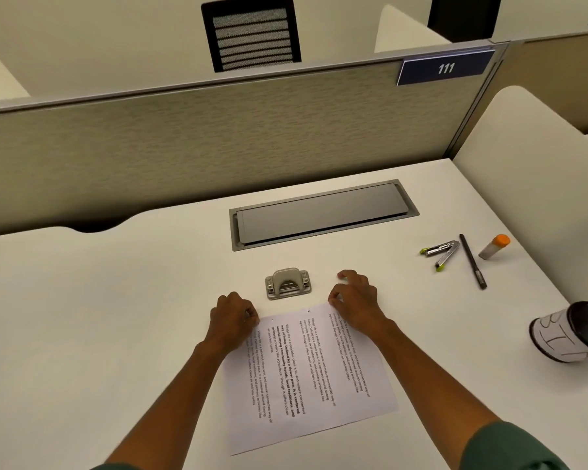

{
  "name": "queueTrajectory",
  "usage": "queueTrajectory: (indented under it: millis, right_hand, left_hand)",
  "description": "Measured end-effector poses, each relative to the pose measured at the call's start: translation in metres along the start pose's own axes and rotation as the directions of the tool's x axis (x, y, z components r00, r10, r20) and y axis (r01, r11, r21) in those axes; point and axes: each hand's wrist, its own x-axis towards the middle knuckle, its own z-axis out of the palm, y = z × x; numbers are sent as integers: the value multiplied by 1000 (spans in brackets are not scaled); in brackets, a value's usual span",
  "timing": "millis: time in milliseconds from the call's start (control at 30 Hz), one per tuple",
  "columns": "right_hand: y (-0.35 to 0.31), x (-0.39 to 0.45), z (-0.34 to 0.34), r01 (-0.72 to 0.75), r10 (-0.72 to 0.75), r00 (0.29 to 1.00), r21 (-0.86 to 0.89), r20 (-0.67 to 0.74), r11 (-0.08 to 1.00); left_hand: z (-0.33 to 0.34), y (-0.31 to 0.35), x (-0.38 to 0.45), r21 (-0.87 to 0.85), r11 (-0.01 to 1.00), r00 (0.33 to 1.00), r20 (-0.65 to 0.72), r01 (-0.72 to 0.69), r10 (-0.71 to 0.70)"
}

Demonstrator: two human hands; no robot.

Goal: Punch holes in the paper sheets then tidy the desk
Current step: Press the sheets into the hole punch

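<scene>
Printed paper sheets [306, 374] lie flat on the white desk [99, 317] in front of me, with two punched holes along their far edge. A grey hole punch [288, 283] stands just beyond that edge, apart from the paper. My left hand [233, 317] pinches the far left corner of the sheets. My right hand [355, 298] pinches the far right corner, its fingers curled over the edge.
A staple remover [442, 251], a black pen [472, 261] and a glue stick [494, 246] lie at the right. A black mesh pen cup [571, 335] lies on its side near the right edge. A grey cable hatch [323, 213] sits behind the punch.
</scene>
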Motion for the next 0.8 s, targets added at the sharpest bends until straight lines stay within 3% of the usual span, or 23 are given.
queueTrajectory:
  millis: [800]
  right_hand:
    - [-20, -92, 46, 80, -74, 992, 53, -103, 995]
  left_hand:
    - [18, -21, -124, 28, 997, 995, -62, 74, -72]
